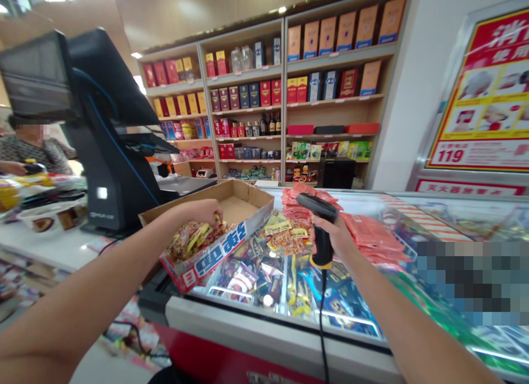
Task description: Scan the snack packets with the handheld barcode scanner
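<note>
The left forearm slants inward, its hand (pixel 203 210) palm-down with fingers bent into small yellow-and-red snack packets (pixel 190 239) inside an open, shallow cardboard box (pixel 223 248) with red, white and blue printing; whether it grips one, I cannot quite tell. More yellow-and-red packets (pixel 285 234) lie on the glass-topped display case (pixel 264 324). Above their right edge, the right hand (pixel 338 236) wraps around an upright black plastic handheld scanner (pixel 323 238), forearm angling in from the lower right. Flat orange-pink packets (pixel 372 235) lie just behind.
</note>
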Demonstrator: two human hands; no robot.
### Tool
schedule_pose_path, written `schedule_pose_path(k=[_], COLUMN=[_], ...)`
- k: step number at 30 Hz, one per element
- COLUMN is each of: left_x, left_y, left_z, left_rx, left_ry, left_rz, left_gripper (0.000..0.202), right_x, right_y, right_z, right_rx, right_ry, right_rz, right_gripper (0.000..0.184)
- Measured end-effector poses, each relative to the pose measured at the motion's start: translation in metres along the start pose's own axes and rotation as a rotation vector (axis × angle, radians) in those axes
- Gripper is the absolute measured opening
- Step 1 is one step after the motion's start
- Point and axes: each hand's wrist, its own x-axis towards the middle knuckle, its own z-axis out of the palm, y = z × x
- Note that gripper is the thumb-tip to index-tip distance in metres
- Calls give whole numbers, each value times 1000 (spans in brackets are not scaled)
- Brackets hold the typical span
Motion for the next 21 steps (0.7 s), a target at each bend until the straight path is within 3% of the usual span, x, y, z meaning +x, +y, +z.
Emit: schedule_pose_path(k=[3,6,9,13,16,21], left_x=[-8,-8,12,58,84,89], left_y=[18,43,76,121,138,121], left_z=[-20,-21,8,66,98,125], left_rx=[-96,-329,-731,-1385,-1889,-2306], left_ry=[275,575,776,921,774,103], left_rz=[-52,-89,-103,-48,-29,67], left_gripper=[15,19,18,12,11,14], right_x=[0,0,-1,1,3,-1], right_y=[0,-1,-1,0,1,1], right_z=[1,1,1,-1,-2,1], right_rx=[19,23,28,38,25,-10], right_ry=[0,3,1,2,10,-67], right_rz=[5,-6,-11,-33,-41,0], right_gripper=[29,28,28,28,28,27])
